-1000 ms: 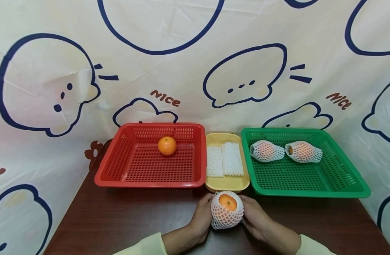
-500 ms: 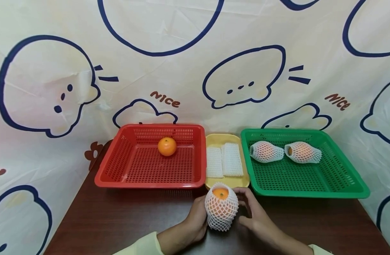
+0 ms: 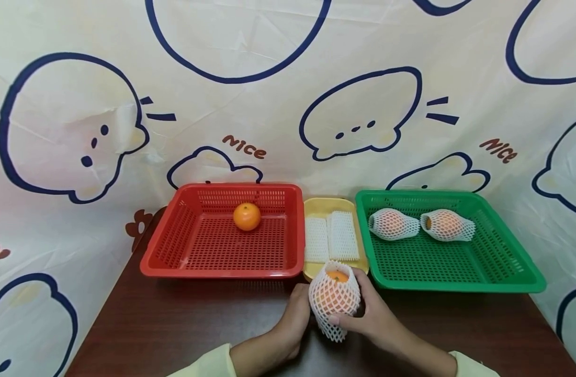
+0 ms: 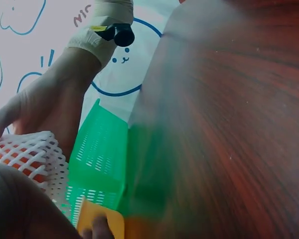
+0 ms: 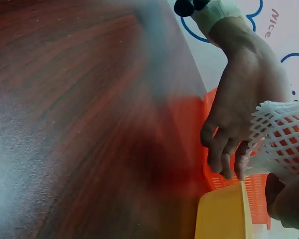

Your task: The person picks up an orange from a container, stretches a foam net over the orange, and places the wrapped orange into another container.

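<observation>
An orange (image 3: 337,276) in a white foam net sleeve (image 3: 329,299) is held above the near table, its bare top showing through the sleeve's upper opening. My right hand (image 3: 381,318) grips it from the right, thumb across the front of the net and fingers behind. Along its left side lies my left hand (image 3: 290,320). In the right wrist view, the left hand's fingers (image 5: 228,152) extend loosely beside the net's edge. The sleeve's narrower tail hangs below the fruit.
A red basket (image 3: 222,273) with one bare orange (image 3: 247,217) stands at the back left. Flat net sleeves (image 3: 343,235) lie in a yellow tray (image 3: 311,272) at centre. The green basket (image 3: 457,287) on the right holds two sleeved fruits (image 3: 393,224). A printed cloth (image 3: 278,115) hangs behind.
My right hand came off the sleeved orange, opened, then took hold again with its thumb in front. The fruit moved slightly left, then back right and up. Baskets and tray stayed put.
</observation>
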Demonstrator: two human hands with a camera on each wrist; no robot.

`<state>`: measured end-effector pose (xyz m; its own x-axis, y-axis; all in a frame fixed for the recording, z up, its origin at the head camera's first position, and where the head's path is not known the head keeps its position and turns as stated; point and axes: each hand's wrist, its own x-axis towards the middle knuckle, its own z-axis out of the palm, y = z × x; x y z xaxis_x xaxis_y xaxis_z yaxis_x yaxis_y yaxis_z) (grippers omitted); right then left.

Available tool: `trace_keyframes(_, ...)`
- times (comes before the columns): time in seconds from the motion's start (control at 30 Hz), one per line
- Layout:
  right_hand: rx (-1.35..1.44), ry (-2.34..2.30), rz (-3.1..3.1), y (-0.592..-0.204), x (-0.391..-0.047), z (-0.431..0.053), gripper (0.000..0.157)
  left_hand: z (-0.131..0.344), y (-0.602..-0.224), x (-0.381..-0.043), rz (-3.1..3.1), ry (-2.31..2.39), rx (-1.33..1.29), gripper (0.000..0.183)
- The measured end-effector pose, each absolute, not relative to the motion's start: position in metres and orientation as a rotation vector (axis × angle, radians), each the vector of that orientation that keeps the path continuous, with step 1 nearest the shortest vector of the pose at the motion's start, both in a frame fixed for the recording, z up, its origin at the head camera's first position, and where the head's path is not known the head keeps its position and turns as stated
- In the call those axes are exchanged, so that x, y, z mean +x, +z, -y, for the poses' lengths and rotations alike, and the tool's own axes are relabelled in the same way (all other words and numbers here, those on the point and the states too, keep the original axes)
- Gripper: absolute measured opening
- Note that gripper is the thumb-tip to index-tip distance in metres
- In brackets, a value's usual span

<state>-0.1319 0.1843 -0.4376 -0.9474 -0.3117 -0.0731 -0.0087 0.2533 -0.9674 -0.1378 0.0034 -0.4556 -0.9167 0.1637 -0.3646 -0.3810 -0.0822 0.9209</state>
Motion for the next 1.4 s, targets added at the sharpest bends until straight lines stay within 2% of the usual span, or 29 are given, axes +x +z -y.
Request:
trace_keyframes(0.13,-0.259,-1.811,-2.237,-0.432,-0.136,-0.188,0.081,0.002,-0.446,-0.134,-2.013,2.081,-0.162,0.037)
trace_keyframes(0.27,-0.251,-1.861,-2.204,-0.43,-0.141,-0.193,0.077,0.01,-0.439,-0.132,-2.099,2.173,0.051,0.038)
trace_keyframes(0.43,-0.346,-1.896,-2.212,-0.43,-0.143,-0.195,0.075,0.017,-0.438,-0.132,-1.932,2.219,0.375,0.056)
trace_keyframes(0.53,-0.397,-1.913,-2.205,-0.43,-0.143,-0.195,0.076,0.018,-0.439,-0.133,-1.853,2.196,0.464,0.065)
trace_keyframes(1.13,-0.372,-1.84,-2.295,-0.425,-0.141,-0.196,0.077,0.016,-0.437,-0.138,-1.752,2.254,0.53,0.069)
trace_keyframes(1.4,-0.323,-1.623,-2.49,-0.404,-0.151,-0.22,0.081,0.008,-0.431,-0.145,-2.14,1.929,0.572,0.082)
